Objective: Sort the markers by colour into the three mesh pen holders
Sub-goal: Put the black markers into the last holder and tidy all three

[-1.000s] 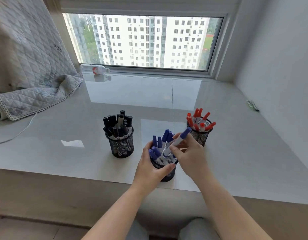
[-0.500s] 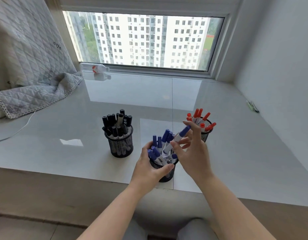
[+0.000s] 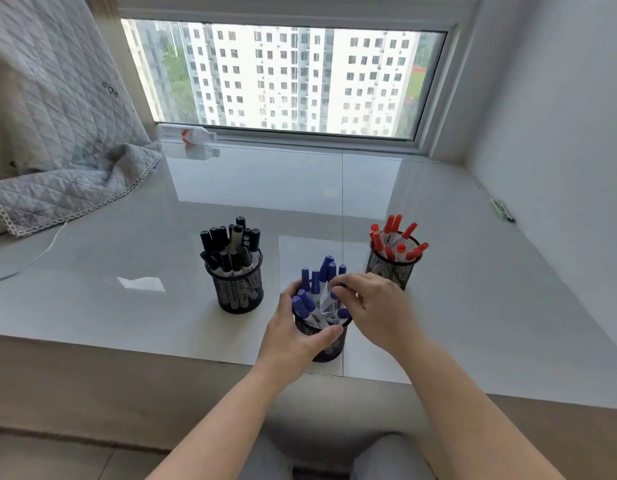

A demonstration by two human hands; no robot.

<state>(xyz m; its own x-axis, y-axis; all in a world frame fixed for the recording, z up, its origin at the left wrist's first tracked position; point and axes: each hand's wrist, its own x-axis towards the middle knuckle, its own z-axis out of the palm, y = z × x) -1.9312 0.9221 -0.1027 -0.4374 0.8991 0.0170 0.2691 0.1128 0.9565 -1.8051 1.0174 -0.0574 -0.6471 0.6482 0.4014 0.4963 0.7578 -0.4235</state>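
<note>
Left hand (image 3: 293,336) grips black mesh holder (image 3: 329,344) | right hand (image 3: 376,306) pinches blue-capped markers (image 3: 315,289) | risk: we tip holder near counter (image 3: 473,306) edge.

Quilted grey blanket (image 3: 54,133) hanging at left, its lace-edged end lying on glossy tiled sill (image 3: 438,289). White cable (image 3: 33,259) running out from under blanket toward left edge. Clear plastic bottle (image 3: 187,133) with red-and-white label lying on its side against window frame, near blanket, reflecting in tile. Window (image 3: 286,77) showing white apartment blocks and green trees. Small dark clip-like thing (image 3: 503,210) lying beside right wall, too small to tell.
</note>
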